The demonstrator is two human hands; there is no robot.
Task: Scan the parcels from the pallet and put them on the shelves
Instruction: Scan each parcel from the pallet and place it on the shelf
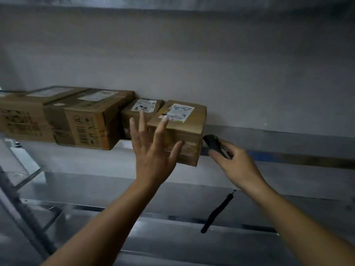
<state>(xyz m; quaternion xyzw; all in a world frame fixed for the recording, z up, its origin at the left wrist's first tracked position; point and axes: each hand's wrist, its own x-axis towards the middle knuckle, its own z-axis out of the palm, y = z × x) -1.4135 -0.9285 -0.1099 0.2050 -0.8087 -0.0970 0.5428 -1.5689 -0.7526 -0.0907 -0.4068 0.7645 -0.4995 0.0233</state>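
Observation:
A small brown cardboard parcel (189, 131) with a white label on top sits at the front edge of the upper shelf (278, 143), overhanging it a little. My left hand (153, 150) is spread flat with straight fingers against the parcel's front left side. To the parcel's right, my right hand (236, 164) grips a black handheld scanner (213, 144) close to the shelf edge. A black wrist strap (217, 212) dangles below that hand.
Left of this parcel stand a smaller labelled box (138, 112) and two larger cardboard boxes (86, 120), (23, 116) in a row on the same shelf. The shelf runs on bare to the right. A lower metal shelf (172, 217) and a grey upright frame (25, 208) lie below.

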